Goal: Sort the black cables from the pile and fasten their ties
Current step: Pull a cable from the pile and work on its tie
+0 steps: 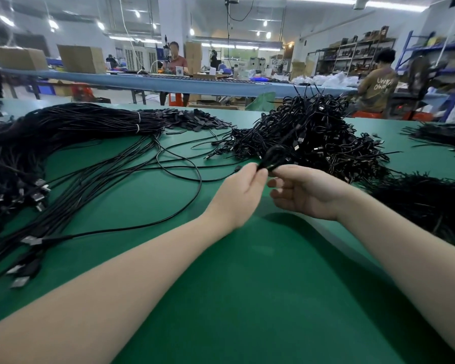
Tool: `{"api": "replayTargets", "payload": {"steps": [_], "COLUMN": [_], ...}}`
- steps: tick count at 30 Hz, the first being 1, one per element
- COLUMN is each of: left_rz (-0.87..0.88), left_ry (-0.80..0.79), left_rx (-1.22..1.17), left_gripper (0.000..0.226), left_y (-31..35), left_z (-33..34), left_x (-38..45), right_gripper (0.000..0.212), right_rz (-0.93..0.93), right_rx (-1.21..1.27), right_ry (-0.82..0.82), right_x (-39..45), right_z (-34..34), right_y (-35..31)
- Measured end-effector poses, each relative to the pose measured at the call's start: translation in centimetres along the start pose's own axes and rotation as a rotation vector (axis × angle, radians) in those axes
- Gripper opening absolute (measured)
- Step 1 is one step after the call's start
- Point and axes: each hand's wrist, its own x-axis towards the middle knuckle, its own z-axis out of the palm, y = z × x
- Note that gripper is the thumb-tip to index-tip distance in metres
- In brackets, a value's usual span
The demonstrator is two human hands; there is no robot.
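At frame centre, the left hand (243, 189) pinches a small coiled black cable (275, 157) just before the tangled pile (313, 132). The right hand (304, 193), fingers loosely curled, seems to touch its blurred tie. Keep the coil pinched tight while cinching.

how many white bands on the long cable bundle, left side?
2. Both white bands wrap the long black cable bundle near its far end: one further back, one just in front. More may be hidden beneath the cables.
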Motion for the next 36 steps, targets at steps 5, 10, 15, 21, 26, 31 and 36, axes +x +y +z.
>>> {"api": "replayTargets", "payload": {"steps": [5, 10, 15, 21, 26, 31, 36], "left_rz": [-0.278, -0.290, -0.302, -0.310, -0.230, -0.314, -0.506], "left_ry": [0.085, 0.039, 0.054, 0.066, 0.000, -0.109, -0.263], "left_rx": [-0.126, -0.066, -0.045, -0.127, -0.130, -0.271, -0.410], "left_gripper": [0.032, 0.033, 0.034, 0.024, 0.019, 0.017, 0.025], "left_y": [-0.9, -0.9, -0.8, -0.8, -0.9, -0.3, -0.3], "left_z": [-0.1, -0.2, 0.1, 0.1, -0.4, -1.8, -4.1], "left_x": [1.0, 1.1, 1.0, 1.1, 1.2, 1.9, 2.0], "right_gripper": [0.010, 0.009, 0.013, 0.019, 0.019, 0.019, 0.017], "right_rz": [-0.223, -0.277, -0.373, -0.467, -0.489, -0.513, -0.453], "right_rx": [0.058, 0.072, -0.158, -0.373, -0.484, -0.566, -0.594], "right_ry": [0.316, 0.370, 0.440, 0.523, 0.568, 0.538, 0.391], "right_x": [1.9, 1.8, 1.9, 2.0, 2.3, 2.3, 2.1], "right_z": [3.1, 3.2, 3.3, 3.2, 2.9, 2.5, 2.4], "right_y": [2.4, 2.9, 3.6, 3.9, 4.1, 4.1, 3.7]}}
